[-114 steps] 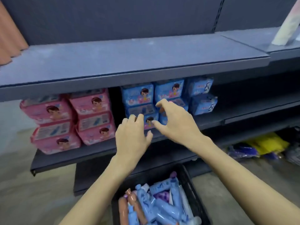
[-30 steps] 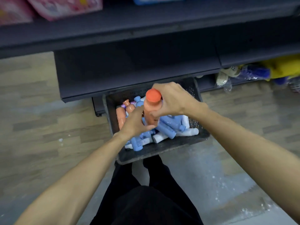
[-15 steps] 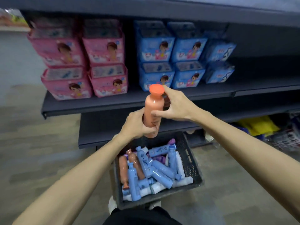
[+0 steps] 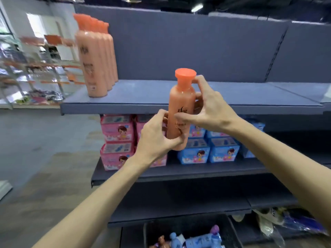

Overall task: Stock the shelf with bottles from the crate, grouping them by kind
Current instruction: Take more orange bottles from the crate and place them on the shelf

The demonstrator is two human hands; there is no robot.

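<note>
From my head view, I've lifted the tall peach plastic bottle with the orange cap (image 4: 181,111) from waist height to the grey upper shelf (image 4: 154,104) — upright, my left hand (image 4: 154,138) gripping its base, right hand (image 4: 211,109) pinching neck and side.

Shop, likely: gondola shelving (image 4: 179,102), stacked packaged goods (image 4: 117,128).

Light: bright, from ceiling lamp (image 4: 197,7) and left windows
Blur: left edge smeared
Distortion: wide-angle bending at edges
</note>
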